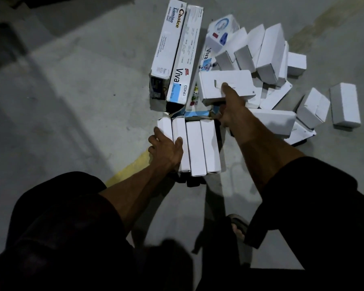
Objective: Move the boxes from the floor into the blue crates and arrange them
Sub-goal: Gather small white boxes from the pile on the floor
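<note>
A: What is the right hand doing?

B: It grasps a plain white box, thumb on the top face, the other fingers underneath and hidden. The box lies flat and sits above the pile.

A: And the left hand?

B: It grips a row of four white boxes held side by side, long edges touching. The thumb presses the top of the second box from the left, and the fingers wrap the outer left edge. The row sits just left of and nearer the person than the right hand's box.

A: What lies around the right hand's grip?

B: Beyond it and to its right, a heap of small white boxes lies jumbled on the grey concrete floor. Farther right, one white box stands apart from the heap. A long white box lies just right of the right wrist.

A: And to the left of that grip?

B: Two long printed cartons lie side by side: the Viva Power Strip carton close by, the Choice Lumino carton beyond it. Their near ends look torn.

A: Any blue crates?

B: I see none in this view. A yellow floor line runs under the left forearm, and a sandalled foot shows below.
</note>
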Motion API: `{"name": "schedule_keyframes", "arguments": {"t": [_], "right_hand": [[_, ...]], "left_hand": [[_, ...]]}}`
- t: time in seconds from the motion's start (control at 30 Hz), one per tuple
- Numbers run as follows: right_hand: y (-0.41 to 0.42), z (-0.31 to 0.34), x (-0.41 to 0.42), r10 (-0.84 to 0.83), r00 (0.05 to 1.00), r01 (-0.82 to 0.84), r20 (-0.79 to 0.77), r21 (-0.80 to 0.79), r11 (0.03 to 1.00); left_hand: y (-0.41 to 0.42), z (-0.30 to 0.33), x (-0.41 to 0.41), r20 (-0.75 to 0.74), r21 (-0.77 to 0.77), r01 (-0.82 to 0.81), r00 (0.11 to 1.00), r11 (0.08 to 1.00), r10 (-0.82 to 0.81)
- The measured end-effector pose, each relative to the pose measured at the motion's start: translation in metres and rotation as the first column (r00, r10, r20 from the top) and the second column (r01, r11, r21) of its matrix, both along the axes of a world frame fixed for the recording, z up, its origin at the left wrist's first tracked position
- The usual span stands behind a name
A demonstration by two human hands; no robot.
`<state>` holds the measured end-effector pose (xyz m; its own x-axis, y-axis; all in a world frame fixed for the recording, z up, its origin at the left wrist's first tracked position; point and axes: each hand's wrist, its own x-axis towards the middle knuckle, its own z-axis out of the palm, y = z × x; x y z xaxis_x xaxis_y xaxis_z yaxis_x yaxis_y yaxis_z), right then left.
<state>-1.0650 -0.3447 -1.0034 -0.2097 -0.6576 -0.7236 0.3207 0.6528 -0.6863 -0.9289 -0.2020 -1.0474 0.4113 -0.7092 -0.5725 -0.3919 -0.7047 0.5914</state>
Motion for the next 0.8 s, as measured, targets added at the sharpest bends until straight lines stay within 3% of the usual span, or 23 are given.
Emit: {"name": "schedule_keyframes", "arguments": {"t": [0.07,0.2,0.33,0.47,0.67,0.8], "right_hand": [[0.005,0.001,-0.004,0.069,0.997,-0.069,-0.017,-0.010,0.998],[0.036,-0.009,-0.011,0.241,0.950,-0.252,-0.199,-0.032,0.967],[0.061,-0.016,-0.010,0.325,0.908,-0.334,-0.266,0.011,0.942],[0.060,-0.018,0.000,0.387,0.879,-0.384,-0.277,0.070,0.921],[0.053,-0.011,0.030,0.332,0.885,-0.333,-0.327,0.056,0.941],[0.056,-0.012,0.037,0.359,0.835,-0.370,-0.416,0.056,0.927]], "left_hand": [[-0.002,0.002,0.001,-0.005,-0.018,-0.028,1.000,0.999,0.028],[-0.010,0.006,0.003,-0.072,-0.005,-0.191,0.979,0.982,0.190],[-0.014,0.010,0.000,-0.104,0.022,-0.267,0.958,0.964,0.268],[-0.001,0.008,0.001,-0.131,0.009,-0.118,0.984,0.993,0.118],[0.003,0.018,0.008,-0.101,-0.128,0.129,0.985,0.983,-0.143],[0.004,0.028,0.010,-0.100,-0.162,0.179,0.975,0.970,-0.197]]}}
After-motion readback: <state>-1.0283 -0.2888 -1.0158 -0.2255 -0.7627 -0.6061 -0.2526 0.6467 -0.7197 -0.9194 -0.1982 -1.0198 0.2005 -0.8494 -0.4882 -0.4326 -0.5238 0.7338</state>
